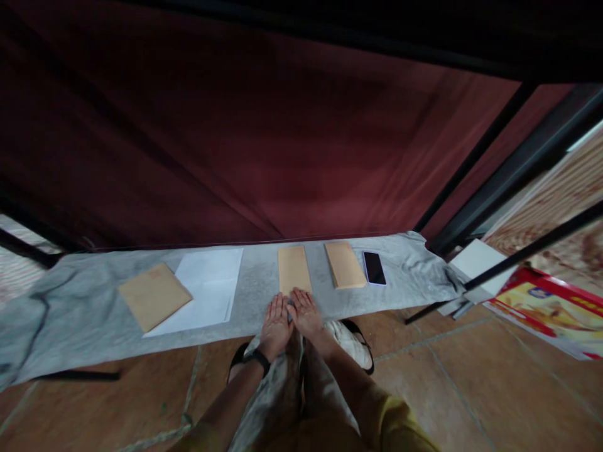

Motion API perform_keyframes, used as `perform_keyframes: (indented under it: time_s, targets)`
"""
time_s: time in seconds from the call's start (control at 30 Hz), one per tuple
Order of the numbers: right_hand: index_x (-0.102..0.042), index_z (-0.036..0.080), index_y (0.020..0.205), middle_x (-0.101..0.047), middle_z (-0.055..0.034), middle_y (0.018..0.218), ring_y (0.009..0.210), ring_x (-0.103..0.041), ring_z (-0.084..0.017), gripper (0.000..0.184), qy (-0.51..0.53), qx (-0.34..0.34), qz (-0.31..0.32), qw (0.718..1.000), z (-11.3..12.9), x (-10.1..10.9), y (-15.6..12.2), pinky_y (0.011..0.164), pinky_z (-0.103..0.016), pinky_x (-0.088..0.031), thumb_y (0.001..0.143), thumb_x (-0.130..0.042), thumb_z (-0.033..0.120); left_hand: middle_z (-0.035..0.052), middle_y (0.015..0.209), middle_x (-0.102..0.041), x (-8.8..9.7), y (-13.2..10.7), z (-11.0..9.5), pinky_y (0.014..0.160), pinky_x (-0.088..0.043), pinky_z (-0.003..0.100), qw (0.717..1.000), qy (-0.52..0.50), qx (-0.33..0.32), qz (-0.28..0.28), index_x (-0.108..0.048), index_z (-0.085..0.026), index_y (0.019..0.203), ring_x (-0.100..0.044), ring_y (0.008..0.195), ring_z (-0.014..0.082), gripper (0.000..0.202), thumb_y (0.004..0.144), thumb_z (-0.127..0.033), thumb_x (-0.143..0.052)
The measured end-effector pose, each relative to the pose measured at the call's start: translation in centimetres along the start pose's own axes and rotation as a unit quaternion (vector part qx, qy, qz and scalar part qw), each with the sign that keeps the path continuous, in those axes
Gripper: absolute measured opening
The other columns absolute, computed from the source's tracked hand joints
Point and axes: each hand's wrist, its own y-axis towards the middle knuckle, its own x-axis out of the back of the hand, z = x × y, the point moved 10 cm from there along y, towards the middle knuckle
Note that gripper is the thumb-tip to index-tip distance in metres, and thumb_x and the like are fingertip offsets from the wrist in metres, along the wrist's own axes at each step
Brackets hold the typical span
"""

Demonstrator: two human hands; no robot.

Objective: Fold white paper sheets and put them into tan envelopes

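A brown paper envelope (293, 269) lies flat on the grey cloth in front of me, its near end under my fingers. My left hand (277, 321) rests flat at its lower left corner, fingers stretched out. Beside it my right hand (305, 312) lies palm down at the lower right part, fingers extended, thumb close to the left hand. To the right is a stack of brown envelopes (345, 265). On the left, more brown envelopes (154, 296) partly cover white paper sheets (214, 282).
A phone (374, 269) with a dark screen lies right of the stack. The grey cloth (257, 282) covers a narrow bench with dark metal legs. Behind it hangs a dark red panel (292, 144). A red and yellow box (556, 311) stands at the right above the tiled floor (424, 383).
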Motion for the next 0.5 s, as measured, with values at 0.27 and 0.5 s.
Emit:
perform_keyframes:
  time_s: [0.27, 0.5]
  targets:
    - [-0.048, 0.012, 0.15, -0.049, -0.0143, 0.154, 0.145, -0.043, -0.024, 0.05, -0.011, -0.02, -0.005, 1.0, -2.2, 2.0, -1.7, 0.122, -0.047, -0.029, 0.108, -0.036, 0.038, 0.0231, 0.158, -0.043, 0.5, 0.4, -0.2, 0.118, -0.034, 0.052, 0.999, -0.011, 0.031, 0.014, -0.043, -0.005, 0.15, -0.036, 0.149, 0.0338, 0.062, 0.1, -0.04, -0.038]
    - [-0.043, 0.014, 0.154, -0.047, -0.0139, 0.156, 0.146, -0.042, -0.025, 0.052, -0.03, -0.019, -0.003, 0.999, -2.4, 1.8, -1.8, 0.122, -0.048, -0.028, 0.107, -0.04, 0.035, 0.0223, 0.155, -0.046, 0.8, 0.6, -0.2, 0.116, -0.036, 0.053, 0.999, -0.017, 0.03, 0.003, -0.046, -0.007, 0.149, -0.039, 0.147, 0.0341, 0.058, 0.1, -0.038, -0.039]
